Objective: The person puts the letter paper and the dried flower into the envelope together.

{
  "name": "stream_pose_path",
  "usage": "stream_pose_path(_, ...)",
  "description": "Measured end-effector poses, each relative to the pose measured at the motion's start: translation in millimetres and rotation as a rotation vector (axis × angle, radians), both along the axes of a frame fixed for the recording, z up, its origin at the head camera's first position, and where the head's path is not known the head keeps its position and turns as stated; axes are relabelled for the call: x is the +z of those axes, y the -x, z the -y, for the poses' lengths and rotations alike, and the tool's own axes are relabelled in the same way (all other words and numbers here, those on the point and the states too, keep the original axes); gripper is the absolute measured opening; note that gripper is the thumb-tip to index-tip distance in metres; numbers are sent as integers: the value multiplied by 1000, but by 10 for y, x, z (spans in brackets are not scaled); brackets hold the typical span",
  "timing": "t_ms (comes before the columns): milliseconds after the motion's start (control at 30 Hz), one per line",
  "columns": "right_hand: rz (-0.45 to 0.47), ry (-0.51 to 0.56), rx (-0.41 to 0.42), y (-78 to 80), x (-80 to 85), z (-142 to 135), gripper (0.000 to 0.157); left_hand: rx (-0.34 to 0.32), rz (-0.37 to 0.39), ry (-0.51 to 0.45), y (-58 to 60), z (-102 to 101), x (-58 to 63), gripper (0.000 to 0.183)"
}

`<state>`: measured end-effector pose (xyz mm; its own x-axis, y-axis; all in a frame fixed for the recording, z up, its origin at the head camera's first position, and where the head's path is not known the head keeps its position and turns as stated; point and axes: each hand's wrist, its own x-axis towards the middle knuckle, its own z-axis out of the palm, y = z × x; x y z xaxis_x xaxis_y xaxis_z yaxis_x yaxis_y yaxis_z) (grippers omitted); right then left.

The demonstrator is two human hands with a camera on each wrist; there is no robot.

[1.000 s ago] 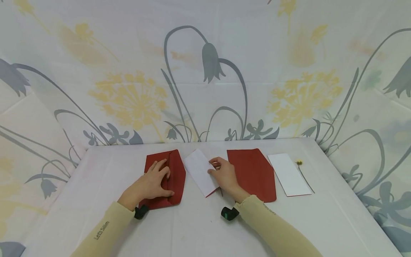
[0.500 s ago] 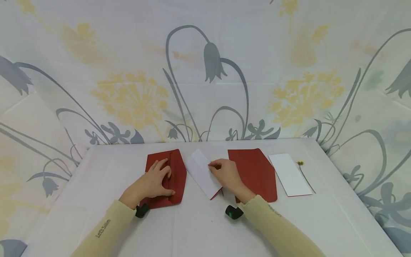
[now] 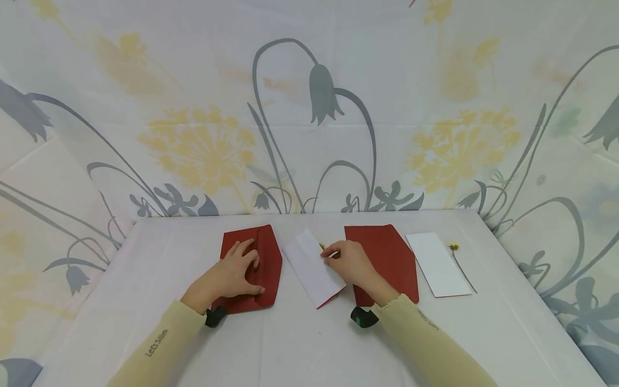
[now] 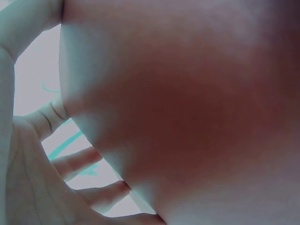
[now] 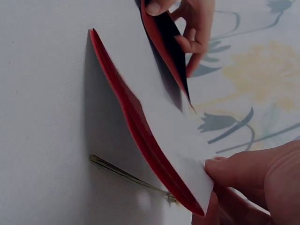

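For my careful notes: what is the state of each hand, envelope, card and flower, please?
Left hand: gripping the left red envelope.
Right hand: pinching the left white card.
Left red envelope: flap open.
Left white card: folded, held at a tilt.
Right red envelope: lying flat.
Right white card: lying flat.
Left flower: lying, mostly hidden from above.
Right flower: lying uncovered.

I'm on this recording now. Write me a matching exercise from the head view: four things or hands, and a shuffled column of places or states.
Column one
1. left hand
2. right hand
3. fully visible yellow flower
4. untouched white card

Column two
A. pinches the folded white card
B. directly right of the right red envelope
C. on the left red envelope
D. farthest right of these four

Pairs: 1-C, 2-A, 3-D, 4-B
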<state>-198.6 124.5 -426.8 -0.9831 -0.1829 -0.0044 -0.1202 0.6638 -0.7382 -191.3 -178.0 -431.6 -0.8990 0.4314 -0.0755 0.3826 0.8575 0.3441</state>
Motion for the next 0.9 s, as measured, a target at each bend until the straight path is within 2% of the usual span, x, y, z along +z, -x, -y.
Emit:
stream_pose_path(300,76,25,61,-31,19,-87,16,0,-2,-5,-9,12,-16,47)
stream_pose_path(500,108,61,59,-60,35,-114,17,-2,1,-5,-2,11,-29,47)
stream_pose_path(633,88,88,50,-75,65,-126,17,-2,2,-3,6,10,-38,47)
stream_pose_path(900,-23,170,2,-56,73,-111,20,-1,1,-8,17,2,-30,47)
